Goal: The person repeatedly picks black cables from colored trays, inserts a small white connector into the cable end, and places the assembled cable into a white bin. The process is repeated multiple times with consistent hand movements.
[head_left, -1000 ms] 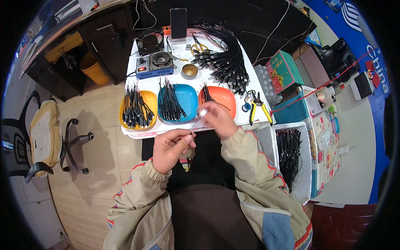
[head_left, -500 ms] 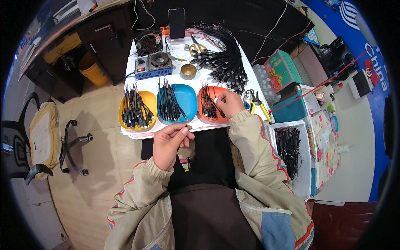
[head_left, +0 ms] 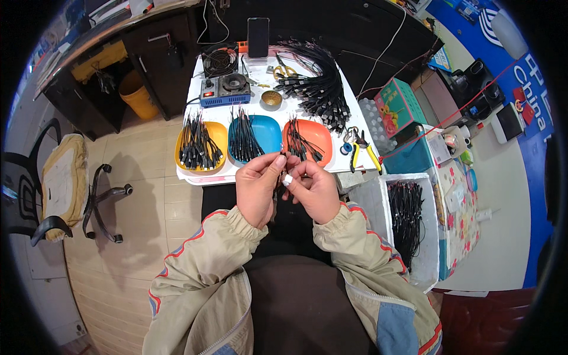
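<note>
My left hand (head_left: 257, 188) and my right hand (head_left: 315, 192) meet in front of my lap, just off the table's near edge. The left pinches a thin black cable (head_left: 283, 155) whose end shows at the fingertips. My right hand has its fingers closed against the same spot, and a white band or wrap shows at its fingers; what they hold is mostly hidden. Beyond the hands stand an orange tray (head_left: 320, 137), a blue tray (head_left: 270, 131) and a yellow tray (head_left: 219, 131), each with short black cables in it.
Behind the trays are a blue heating device (head_left: 225, 97), a small bowl (head_left: 271, 99), a phone (head_left: 258, 36) and a heap of black cables (head_left: 325, 89). Yellow-handled pliers (head_left: 362, 151) lie at the table's right edge. A white foam box (head_left: 427, 236) holds more cables at right.
My right hand has come back from the orange tray to meet my left hand. The left has moved slightly right. The view has shifted a little.
</note>
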Tool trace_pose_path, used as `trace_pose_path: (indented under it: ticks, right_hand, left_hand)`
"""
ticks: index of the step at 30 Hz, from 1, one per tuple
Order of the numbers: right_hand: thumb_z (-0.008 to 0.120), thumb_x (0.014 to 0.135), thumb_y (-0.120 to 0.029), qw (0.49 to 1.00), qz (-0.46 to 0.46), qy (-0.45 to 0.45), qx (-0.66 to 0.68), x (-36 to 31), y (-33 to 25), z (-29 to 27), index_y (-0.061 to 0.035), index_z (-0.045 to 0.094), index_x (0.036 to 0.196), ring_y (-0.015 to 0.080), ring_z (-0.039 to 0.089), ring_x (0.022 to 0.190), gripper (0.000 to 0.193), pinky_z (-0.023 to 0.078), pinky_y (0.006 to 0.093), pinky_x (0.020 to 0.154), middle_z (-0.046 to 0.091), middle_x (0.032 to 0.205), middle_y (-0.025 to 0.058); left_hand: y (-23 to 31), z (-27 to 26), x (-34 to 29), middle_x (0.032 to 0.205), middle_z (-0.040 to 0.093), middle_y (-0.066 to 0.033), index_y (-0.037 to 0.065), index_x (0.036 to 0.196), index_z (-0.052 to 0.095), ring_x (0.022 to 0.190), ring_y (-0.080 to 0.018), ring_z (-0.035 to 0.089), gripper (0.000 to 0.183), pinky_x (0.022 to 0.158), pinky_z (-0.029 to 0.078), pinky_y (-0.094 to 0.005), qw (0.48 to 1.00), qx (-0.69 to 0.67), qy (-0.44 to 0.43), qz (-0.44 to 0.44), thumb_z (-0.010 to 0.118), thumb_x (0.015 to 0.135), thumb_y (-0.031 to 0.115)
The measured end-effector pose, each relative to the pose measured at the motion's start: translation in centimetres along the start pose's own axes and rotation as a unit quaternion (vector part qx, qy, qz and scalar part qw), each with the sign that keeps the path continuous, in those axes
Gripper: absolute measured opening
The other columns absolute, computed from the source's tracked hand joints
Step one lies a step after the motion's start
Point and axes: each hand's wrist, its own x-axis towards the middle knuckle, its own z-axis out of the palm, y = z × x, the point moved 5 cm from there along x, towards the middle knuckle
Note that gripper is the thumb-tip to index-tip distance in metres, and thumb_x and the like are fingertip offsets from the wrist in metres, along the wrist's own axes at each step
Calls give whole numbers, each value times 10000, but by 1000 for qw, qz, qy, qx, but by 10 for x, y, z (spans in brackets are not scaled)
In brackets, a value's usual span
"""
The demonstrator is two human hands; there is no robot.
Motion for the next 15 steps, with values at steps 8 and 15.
trace_pose_path:
  ticks: [8, 15]
  right_hand:
    - [649, 873, -47, 994, -101, 22, -47, 2, -33, -17, 7, 561, 963, 78, 596, 760, 137, 498, 213, 669, 632, 911, 54]
    - [635, 884, -51, 991, -137, -13, -7, 9, -39, -14, 1, 588, 983, 77, 593, 748, 121, 476, 204, 634, 618, 867, 35]
  left_hand:
    - [4, 1, -9, 867, 681, -120, -65, 1028, 624, 766, -139, 651, 160, 671, 519, -230, 995, 69, -34, 62, 567, 925, 43]
    - [4, 3, -12, 786, 640, -83, -59, 1038, 622, 581, -62, 488, 171, 522, 380, -189, 992, 99, -68, 33, 573, 926, 61]
